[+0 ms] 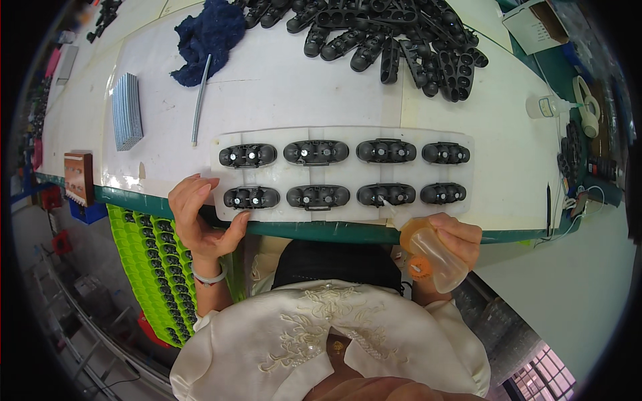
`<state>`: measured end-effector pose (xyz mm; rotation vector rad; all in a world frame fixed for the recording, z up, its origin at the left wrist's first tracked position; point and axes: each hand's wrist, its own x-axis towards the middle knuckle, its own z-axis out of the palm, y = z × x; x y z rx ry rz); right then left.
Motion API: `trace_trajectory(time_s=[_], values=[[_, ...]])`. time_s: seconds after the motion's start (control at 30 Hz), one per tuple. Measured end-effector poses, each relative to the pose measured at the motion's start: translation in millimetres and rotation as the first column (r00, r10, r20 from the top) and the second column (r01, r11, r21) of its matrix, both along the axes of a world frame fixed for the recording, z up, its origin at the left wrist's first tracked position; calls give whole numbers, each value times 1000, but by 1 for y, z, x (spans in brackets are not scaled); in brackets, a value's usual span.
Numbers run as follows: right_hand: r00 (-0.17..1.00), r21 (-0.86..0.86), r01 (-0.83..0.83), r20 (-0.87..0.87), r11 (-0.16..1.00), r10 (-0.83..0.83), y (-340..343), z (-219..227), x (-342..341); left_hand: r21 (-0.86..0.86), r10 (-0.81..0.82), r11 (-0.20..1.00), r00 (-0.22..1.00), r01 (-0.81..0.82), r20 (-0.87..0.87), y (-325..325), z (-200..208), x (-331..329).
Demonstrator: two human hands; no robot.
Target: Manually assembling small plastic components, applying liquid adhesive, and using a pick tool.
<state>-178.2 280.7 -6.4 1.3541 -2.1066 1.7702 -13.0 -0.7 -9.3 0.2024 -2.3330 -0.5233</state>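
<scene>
In my right hand (459,235) is a translucent squeeze bottle (447,262) with an orange cap, tilted so that its thin nozzle points at a black plastic part (396,194) in the near row. Whether the tip touches that part I cannot tell. Several such black parts, each with rounded lobes and small shiny spots, sit in two rows on a white board (348,172). My left hand (204,217) is open at the board's near left corner, thumb and fingers spread around it.
A pile of black parts (401,33) lies at the back, left of which is a dark blue cloth (212,37). Metal rods (127,112) and one loose rod (200,100) lie at left. A green tray (144,267) with black parts stands below the table edge. A white bottle (543,106) lies at right.
</scene>
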Motion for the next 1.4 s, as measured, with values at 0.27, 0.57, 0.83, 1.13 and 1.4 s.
trace_trajectory(time_s=[0.27, 0.57, 0.83, 1.13, 1.4], values=[[1000, -190, 13, 17, 982, -10, 22, -8, -9, 17, 34, 999, 999, -34, -9, 2, 1, -3], [1000, -145, 20, 3, 989, -20, 20, -8, -10, 28, 31, 999, 999, -31, -7, 1, -2, -4], [994, -313, 95, 74, 945, -75, 25, -17, -7, 56, 29, 998, 1000, -29, -3, 2, -1, -3], [989, -313, 99, 132, 945, -60, 13, -9, -3, 45, 24, 999, 1000, -24, 1, 2, -1, -4], [975, -241, 208, -21, 948, -219, 31, -14, -15, 58, 18, 998, 1000, -18, 2, 1, -3, -4]])
